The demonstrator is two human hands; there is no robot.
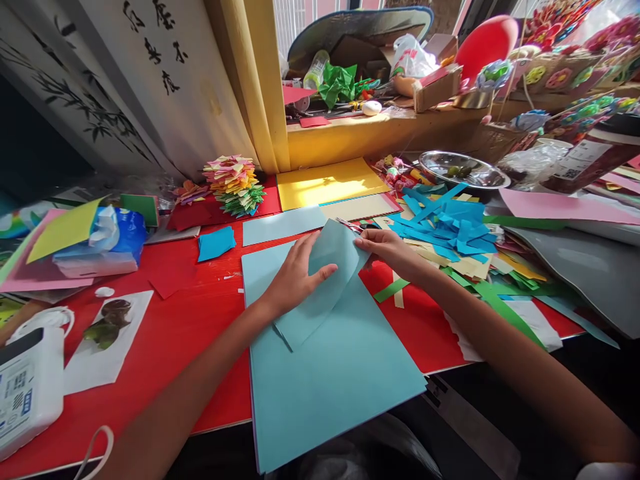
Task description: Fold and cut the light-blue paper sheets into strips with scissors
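Note:
A light blue sheet of paper (320, 293) lies on a larger stack of light blue paper (340, 393), its right side curling up. My left hand (300, 273) rests on this sheet with its fingers stretched out and the thumb apart. At the sheet's upper right corner, my right hand (383, 247) pinches the lifted edge between thumb and fingers. A thin dark pointed tool (283, 338) sticks out below my left hand on the stack; its other end is hidden. Just behind the sheet, the metal part of what looks like scissors (350, 225) shows partly.
Blue paper strips (445, 223) are heaped on the right of the red table (200, 353). A folded-paper piece in several colours (234, 185) stands at the back, near yellow paper (330, 181). A metal bowl (464, 171) sits back right; a white device (30, 387) lies left.

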